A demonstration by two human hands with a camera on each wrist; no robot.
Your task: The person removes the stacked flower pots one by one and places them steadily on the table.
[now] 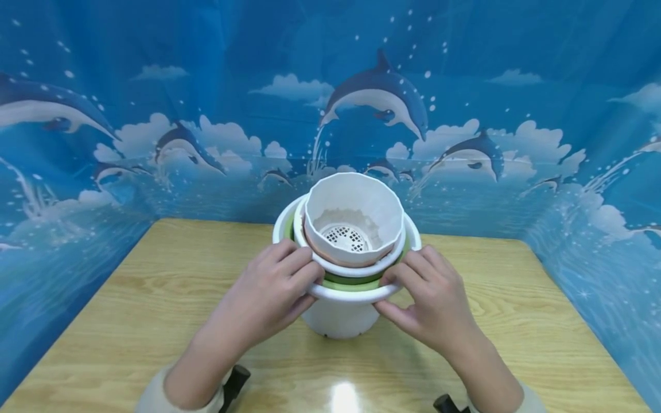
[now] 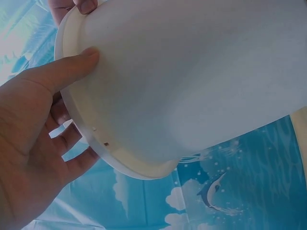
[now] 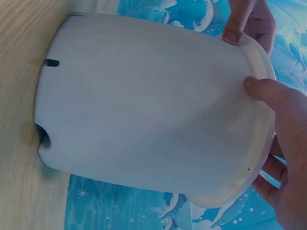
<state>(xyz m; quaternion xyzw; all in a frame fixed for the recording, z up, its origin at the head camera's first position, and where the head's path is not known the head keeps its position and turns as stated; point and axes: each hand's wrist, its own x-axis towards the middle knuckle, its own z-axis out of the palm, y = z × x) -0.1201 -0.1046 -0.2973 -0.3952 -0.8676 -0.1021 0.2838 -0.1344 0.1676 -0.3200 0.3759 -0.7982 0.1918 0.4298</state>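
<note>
My 2 sleeves (image 1: 175, 396) are nearest me, and from them my forearms slant forward and inward, wrists low, backs of the hands upward. My left hand (image 1: 279, 278) pinches the near left of the big white pot's rim, and my right hand (image 1: 431, 292) pinches the near right; each thumb lies against the outer wall under the lip, with fingers at the rim above. What counts most, I judge, is how that big white pot (image 1: 341, 318) sits: centred between my 2 grips and mostly beyond them, neither hand plainly nearer, its long axis close to upright and its wall dropping below my thumbs. Its base seems to meet the wooden table (image 1: 181, 287), though I cannot be sure it bears there. Inside its rim nest a green pot (image 1: 353, 284), a second white pot (image 1: 356, 271), a pinkish pot (image 1: 333, 254) and, innermost and highest, a faceted white pot (image 1: 361, 192) with a mesh bottom; I touch none of these clearly. Behind everything hangs a blue dolphin backdrop (image 1: 258, 34).
</note>
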